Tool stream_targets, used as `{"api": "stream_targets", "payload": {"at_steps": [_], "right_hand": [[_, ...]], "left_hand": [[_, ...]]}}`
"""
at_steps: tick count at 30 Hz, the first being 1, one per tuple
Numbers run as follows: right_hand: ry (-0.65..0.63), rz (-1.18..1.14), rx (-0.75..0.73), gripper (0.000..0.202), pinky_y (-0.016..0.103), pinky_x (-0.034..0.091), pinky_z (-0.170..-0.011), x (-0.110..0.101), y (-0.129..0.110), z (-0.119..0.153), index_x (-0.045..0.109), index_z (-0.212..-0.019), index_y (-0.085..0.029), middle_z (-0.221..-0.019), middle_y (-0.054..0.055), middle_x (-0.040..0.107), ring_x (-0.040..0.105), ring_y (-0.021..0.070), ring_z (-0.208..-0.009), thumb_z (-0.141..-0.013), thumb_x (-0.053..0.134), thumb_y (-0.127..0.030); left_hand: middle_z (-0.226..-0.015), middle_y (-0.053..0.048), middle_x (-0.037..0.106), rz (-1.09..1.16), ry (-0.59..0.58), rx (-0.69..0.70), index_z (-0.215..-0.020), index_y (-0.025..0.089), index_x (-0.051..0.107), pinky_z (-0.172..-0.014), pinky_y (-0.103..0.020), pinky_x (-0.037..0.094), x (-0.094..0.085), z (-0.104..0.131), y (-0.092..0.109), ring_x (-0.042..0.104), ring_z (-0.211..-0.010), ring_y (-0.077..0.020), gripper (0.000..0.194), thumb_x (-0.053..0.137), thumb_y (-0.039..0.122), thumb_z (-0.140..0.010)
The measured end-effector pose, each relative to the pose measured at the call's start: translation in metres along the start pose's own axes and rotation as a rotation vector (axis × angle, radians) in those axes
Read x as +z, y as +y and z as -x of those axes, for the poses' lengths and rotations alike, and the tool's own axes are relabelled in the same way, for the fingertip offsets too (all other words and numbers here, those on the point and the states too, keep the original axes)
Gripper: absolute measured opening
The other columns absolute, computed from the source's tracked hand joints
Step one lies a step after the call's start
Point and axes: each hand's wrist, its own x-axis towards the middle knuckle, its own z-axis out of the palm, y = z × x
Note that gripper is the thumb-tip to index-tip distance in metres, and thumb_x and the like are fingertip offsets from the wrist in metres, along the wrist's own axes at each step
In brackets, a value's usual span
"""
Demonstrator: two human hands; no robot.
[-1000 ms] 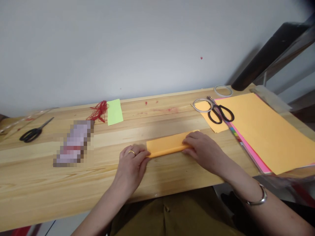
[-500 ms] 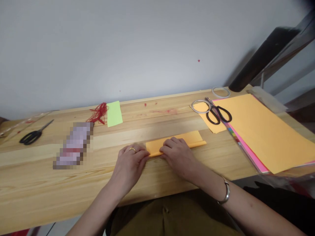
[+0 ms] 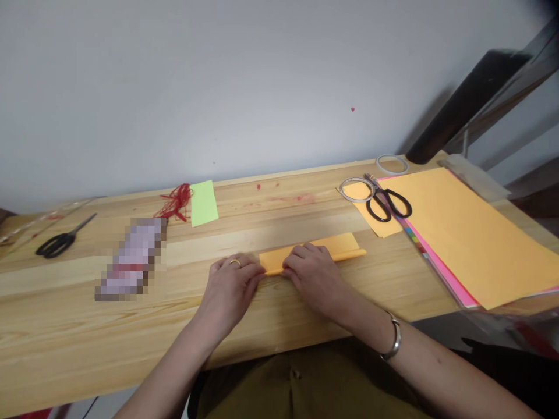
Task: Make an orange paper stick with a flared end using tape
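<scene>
An orange sheet of paper (image 3: 345,242) lies on the wooden table in front of me, its near edge rolled into a thin tube. At the left end of the roll, my left hand (image 3: 231,285), with a gold ring on one finger, pinches the paper. Closed over the middle of the same roll is my right hand (image 3: 314,276), fingertips pressed on the paper and a silver bracelet at the wrist. Both palms hide parts of the roll; its right end sticks out past my right hand.
Black-handled scissors (image 3: 388,203) and a tape roll (image 3: 357,190) lie on a small orange piece beside a stack of orange sheets (image 3: 476,233). To the left are green paper (image 3: 204,202), red string (image 3: 177,201), a blurred-out object (image 3: 135,256) and other scissors (image 3: 59,243).
The near edge of the orange paper is now rolled into a tighter, narrower tube. My hands have stayed in nearly the same place, with my right forearm shifted slightly.
</scene>
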Motion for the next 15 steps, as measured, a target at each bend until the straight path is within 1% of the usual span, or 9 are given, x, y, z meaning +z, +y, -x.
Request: {"api": "stream_targets", "payload": {"at_steps": [4,7,9,11,13,15], "right_hand": [[0.005,0.007,0.014,0.013,0.032,0.031,-0.071,0.000,0.000,-0.002,0.065,-0.082,-0.019,-0.088,0.003,0.064,0.052,0.0193,-0.088,-0.088,0.056,-0.026],[0.003,0.003,0.019,0.013,0.032,0.031,-0.071,0.000,-0.001,-0.003,0.065,-0.083,-0.019,-0.088,0.003,0.064,0.053,0.0194,-0.088,-0.088,0.055,-0.026],[0.006,0.002,0.023,0.013,0.032,0.031,-0.071,0.000,0.000,-0.004,0.066,-0.083,-0.019,-0.088,0.003,0.064,0.053,0.0197,-0.088,-0.088,0.055,-0.026],[0.006,0.004,0.026,0.014,0.032,0.031,-0.071,0.000,0.000,-0.004,0.066,-0.083,-0.019,-0.088,0.003,0.064,0.053,0.0198,-0.087,-0.088,0.056,-0.026],[0.004,0.002,0.022,0.014,0.032,0.031,-0.071,0.000,0.000,-0.003,0.066,-0.082,-0.019,-0.088,0.003,0.064,0.053,0.0197,-0.088,-0.088,0.055,-0.026],[0.003,0.000,0.017,0.014,0.032,0.031,-0.071,0.000,0.001,-0.003,0.066,-0.082,-0.019,-0.089,0.003,0.064,0.053,0.0194,-0.088,-0.088,0.054,-0.026]], "left_hand": [[-0.081,0.001,0.068,-0.010,0.022,-0.037,-0.082,0.024,0.066,-0.075,-0.034,0.039,0.002,-0.002,-0.002,0.061,-0.081,-0.0190,0.015,0.052,0.022,-0.085],[-0.077,0.000,0.067,-0.024,0.076,-0.029,-0.080,0.023,0.065,-0.073,-0.033,0.040,0.006,0.000,-0.003,0.061,-0.077,-0.0188,0.013,0.052,0.022,-0.084],[-0.077,0.000,0.067,-0.050,0.149,0.010,-0.078,0.024,0.065,-0.076,-0.034,0.041,0.009,0.003,-0.002,0.061,-0.078,-0.0190,0.015,0.052,0.023,-0.085],[-0.082,0.000,0.069,-0.082,0.248,0.053,-0.080,0.025,0.066,-0.080,-0.037,0.041,0.012,0.008,-0.001,0.061,-0.081,-0.0194,0.015,0.052,0.023,-0.086],[-0.092,-0.002,0.069,-0.113,0.360,0.089,-0.088,0.024,0.067,-0.083,-0.039,0.041,0.017,0.012,0.001,0.061,-0.087,-0.0207,0.013,0.055,0.021,-0.084],[-0.096,-0.005,0.069,-0.147,0.440,0.125,-0.095,0.023,0.067,-0.086,-0.041,0.041,0.020,0.016,0.003,0.060,-0.091,-0.0222,0.017,0.058,0.018,-0.081]]}}
